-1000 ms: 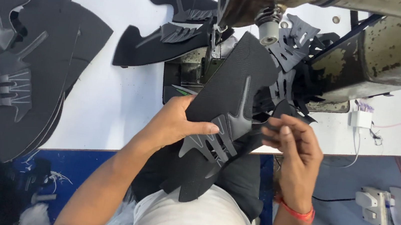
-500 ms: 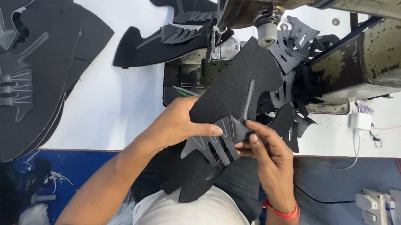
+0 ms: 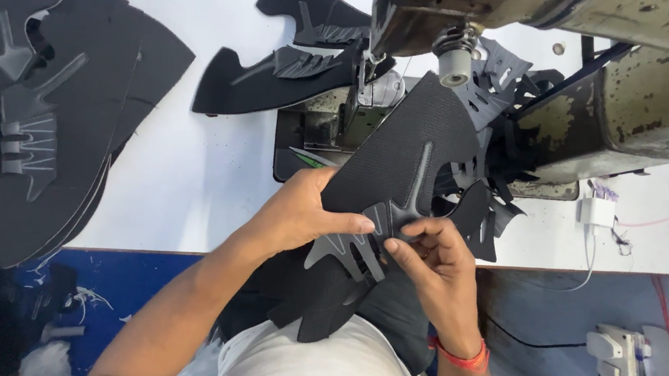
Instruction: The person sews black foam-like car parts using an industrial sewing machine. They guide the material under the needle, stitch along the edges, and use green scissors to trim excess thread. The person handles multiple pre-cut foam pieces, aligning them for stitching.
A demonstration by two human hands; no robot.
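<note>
Both forearms are extended forward. The left hand [image 3: 298, 213] is laid palm-down, thumb stretched rightward; the right hand [image 3: 437, 263] is curled, fingertips pinched together.

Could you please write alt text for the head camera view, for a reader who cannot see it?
Both hands, left hand and right hand, hold a black mesh shoe panel with a grey overlay in front of a worn sewing machine. A stack of similar black panels lies on the white table.

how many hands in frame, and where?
2. The left hand presses on the black mesh panel near the table edge; the right hand pinches the grey overlay piece just beside it. No other person's hands show.
</note>
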